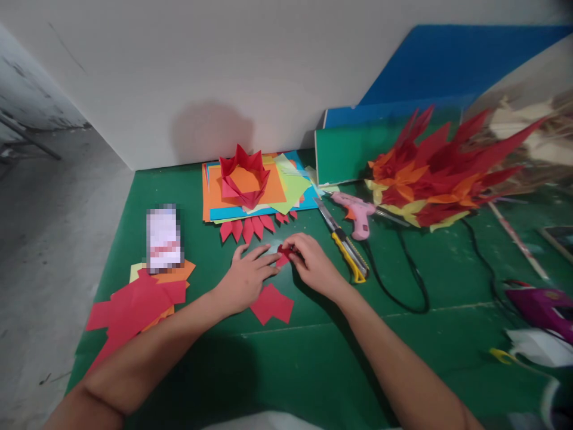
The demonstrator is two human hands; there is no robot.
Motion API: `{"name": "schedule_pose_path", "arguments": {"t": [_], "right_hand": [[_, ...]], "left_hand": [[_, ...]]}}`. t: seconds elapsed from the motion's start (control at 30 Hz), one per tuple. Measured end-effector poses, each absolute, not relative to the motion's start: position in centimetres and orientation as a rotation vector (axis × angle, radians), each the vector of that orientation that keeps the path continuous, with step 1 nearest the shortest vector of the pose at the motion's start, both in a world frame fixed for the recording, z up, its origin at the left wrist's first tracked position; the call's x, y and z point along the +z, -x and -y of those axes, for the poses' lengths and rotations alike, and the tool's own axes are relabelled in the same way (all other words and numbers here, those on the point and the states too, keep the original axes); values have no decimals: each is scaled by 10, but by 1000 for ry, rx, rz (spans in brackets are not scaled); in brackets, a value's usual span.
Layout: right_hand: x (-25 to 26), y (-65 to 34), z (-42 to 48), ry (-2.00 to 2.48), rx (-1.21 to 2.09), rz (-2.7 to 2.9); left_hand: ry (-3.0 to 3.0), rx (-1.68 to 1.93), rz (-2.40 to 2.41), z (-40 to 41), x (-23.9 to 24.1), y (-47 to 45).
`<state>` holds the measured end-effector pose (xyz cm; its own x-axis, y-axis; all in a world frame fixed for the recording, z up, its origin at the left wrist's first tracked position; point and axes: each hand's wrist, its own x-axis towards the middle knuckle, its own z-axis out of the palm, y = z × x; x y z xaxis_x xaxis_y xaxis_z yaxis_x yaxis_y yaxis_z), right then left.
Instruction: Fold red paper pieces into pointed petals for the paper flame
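My right hand (308,260) pinches a small folded piece of red paper (283,258) against the green table. Beside it, my left hand (248,275) lies with its fingers stretched out, the fingertips touching the left edge of that paper. A larger red paper cutout (273,303) rests flat just below the hands. Above them, a row of pointed red paper petals (248,229) sticks out from under a stack of coloured sheets (215,191). On that stack sits a ring of folded red paper (245,200) with pointed tips.
A pink glue gun (356,212) and a yellow box cutter (347,254) lie to the right. Behind them stands a red and orange paper flame shape (443,167). At left are a phone (163,237) and red cutouts (143,301). A purple iron (541,307) is far right.
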<state>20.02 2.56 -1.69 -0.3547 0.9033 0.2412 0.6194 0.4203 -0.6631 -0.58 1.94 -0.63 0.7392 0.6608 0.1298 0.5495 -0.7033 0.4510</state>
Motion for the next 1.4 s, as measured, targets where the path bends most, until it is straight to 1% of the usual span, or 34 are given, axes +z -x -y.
{"name": "schedule_pose_path", "arguments": {"t": [0.43, 0.63, 0.87, 1.2, 1.4], "right_hand": [[-16, -201, -25, 1235, 520, 2117], [-16, -201, -26, 1216, 499, 2132], [-16, -199, -26, 1223, 446, 2127], [-13, -204, -28, 1219, 433, 2196], [-15, -204, -26, 1312, 360, 2040]], "left_hand": [[-2769, 335, -1000, -16, -15, 5], [-2811, 377, -1020, -14, -15, 4], [-2785, 434, -926, -17, -13, 5], [-2732, 395, -832, -19, -15, 7], [-2747, 317, -735, -22, -16, 7]]}}
